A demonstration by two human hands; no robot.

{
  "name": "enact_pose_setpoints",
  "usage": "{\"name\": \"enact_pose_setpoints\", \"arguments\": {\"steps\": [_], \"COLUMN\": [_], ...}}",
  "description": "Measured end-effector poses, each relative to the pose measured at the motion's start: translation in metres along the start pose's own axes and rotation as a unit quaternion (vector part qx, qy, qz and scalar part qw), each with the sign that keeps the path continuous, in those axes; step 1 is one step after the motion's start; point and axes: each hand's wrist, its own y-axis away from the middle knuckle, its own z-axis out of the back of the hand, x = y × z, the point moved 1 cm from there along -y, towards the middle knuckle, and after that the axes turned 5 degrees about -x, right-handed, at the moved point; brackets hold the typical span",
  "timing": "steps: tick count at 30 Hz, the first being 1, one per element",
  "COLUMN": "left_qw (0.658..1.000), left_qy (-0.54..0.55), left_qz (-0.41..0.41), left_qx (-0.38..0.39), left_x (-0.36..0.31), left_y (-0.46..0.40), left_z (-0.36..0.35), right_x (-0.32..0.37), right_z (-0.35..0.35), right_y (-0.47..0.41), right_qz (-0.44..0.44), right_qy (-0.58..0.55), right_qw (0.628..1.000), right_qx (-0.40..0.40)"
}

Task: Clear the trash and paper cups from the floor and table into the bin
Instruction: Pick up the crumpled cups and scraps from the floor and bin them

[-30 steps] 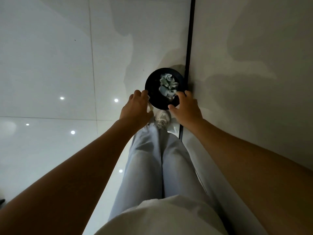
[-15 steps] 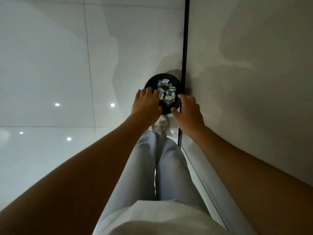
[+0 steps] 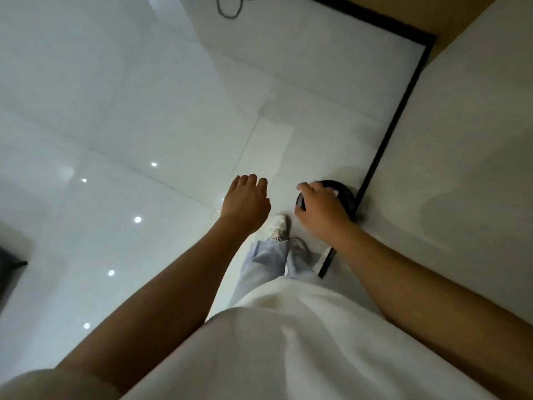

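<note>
Standing over the bin [image 3: 346, 194], you have your right hand [image 3: 323, 212] hanging above its near rim, covering most of the opening. The fingers curl down over the black edge, but whether they actually pinch the rim or merely hover above it, you cannot tell from this angle. Your left hand [image 3: 246, 203] floats free to the left, loosely curled, gripping nothing, well clear of the bin. The bin sits on the floor [image 3: 144, 111], tucked into the corner just beside the black baseboard strip [image 3: 389, 131] along the wall. A sliver of something pale peeks out past your knuckles, possibly trash already inside. The tiles in view show no cups and no scraps, so this patch looks done. The table is out of frame, so what remains there is anyone's guess. A dark cable [image 3: 230, 7] loops at the top edge.
</note>
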Motion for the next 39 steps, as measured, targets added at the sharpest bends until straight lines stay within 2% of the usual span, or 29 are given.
{"name": "enact_pose_setpoints", "arguments": {"steps": [5,11,17,23,27,31,35,39], "left_qw": [0.989,0.948,0.867,0.791,0.722,0.633,0.547,0.473], "left_qy": [0.047,0.104,0.168,0.230,0.270,0.309,0.347,0.379], "left_qz": [0.128,0.288,0.454,0.552,0.623,0.698,0.750,0.784], "left_qx": [-0.053,-0.084,-0.117,-0.133,-0.135,-0.131,-0.132,-0.131], "left_x": [0.049,0.109,0.184,0.236,0.251,0.253,0.251,0.262], "left_y": [0.082,0.201,0.363,0.527,0.643,0.743,0.813,0.865], "left_z": [0.014,-0.001,-0.052,-0.125,-0.176,-0.221,-0.257,-0.290], "right_x": [0.075,0.180,0.322,0.441,0.504,0.549,0.589,0.631], "right_z": [0.009,-0.018,-0.094,-0.220,-0.309,-0.384,-0.446,-0.508], "right_y": [0.014,0.053,0.130,0.242,0.331,0.412,0.471,0.516], "right_qz": [0.112,0.267,0.414,0.516,0.579,0.636,0.678,0.687], "right_qy": [0.096,0.226,0.325,0.367,0.382,0.399,0.426,0.457], "right_qw": [0.988,0.931,0.843,0.764,0.704,0.633,0.559,0.508], "right_qx": [0.049,0.100,0.109,0.123,0.150,0.189,0.218,0.249]}}
